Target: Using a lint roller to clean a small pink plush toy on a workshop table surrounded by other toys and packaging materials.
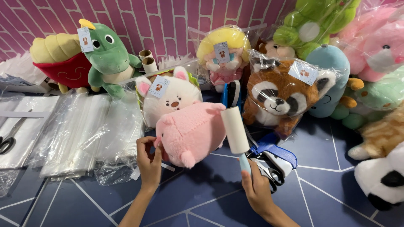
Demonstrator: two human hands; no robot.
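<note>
A pink plush pig (191, 131) lies on the dark blue floor in the middle of the head view. My left hand (148, 159) grips it at its left side near an ear. My right hand (255, 188) holds the light blue handle of a lint roller (235, 132), whose white roll stands upright against the pig's right side. Behind the pig sits a white plush animal (170, 98) with pink ears and a paper tag.
Stacks of clear plastic bags (80, 130) and scissors (8, 141) lie to the left. A blue tagging gun (273, 153) rests right of the roller. Bagged plush toys, among them a red panda (280, 94), line the pink brick wall and right side; a green dinosaur (107, 56) stands unbagged.
</note>
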